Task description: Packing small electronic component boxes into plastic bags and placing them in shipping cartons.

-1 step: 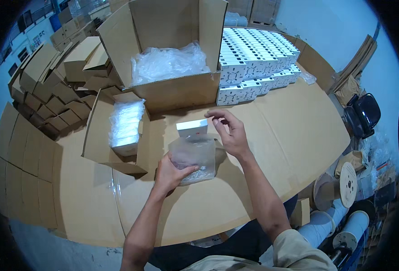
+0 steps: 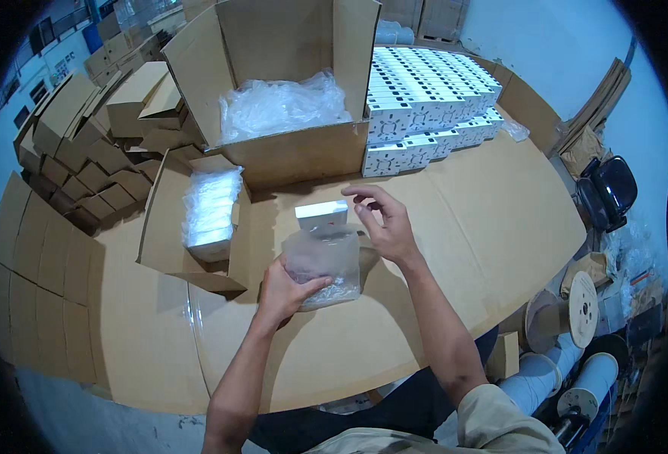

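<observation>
My left hand (image 2: pixel 285 291) grips a clear bubble-wrap bag (image 2: pixel 326 261), thumb across its front and the other fingers hidden behind it. A small white box (image 2: pixel 323 216) sticks out of the bag's upper end, its lower part inside. Just right of the box, my right hand (image 2: pixel 388 229) is raised with curved, parted fingers and holds nothing. To the left, an open carton (image 2: pixel 169 227) contains a row of bubble-wrapped boxes (image 2: pixel 211 208).
Behind stands a tall open carton (image 2: pixel 296 155) with a heap of clear bubble bags (image 2: pixel 285 106). White printed boxes (image 2: pixel 432 91) are stacked at the back right. Folded brown cartons (image 2: pixel 43 280) line the table's left side. Cable reels (image 2: pixel 580 310) stand off its right edge.
</observation>
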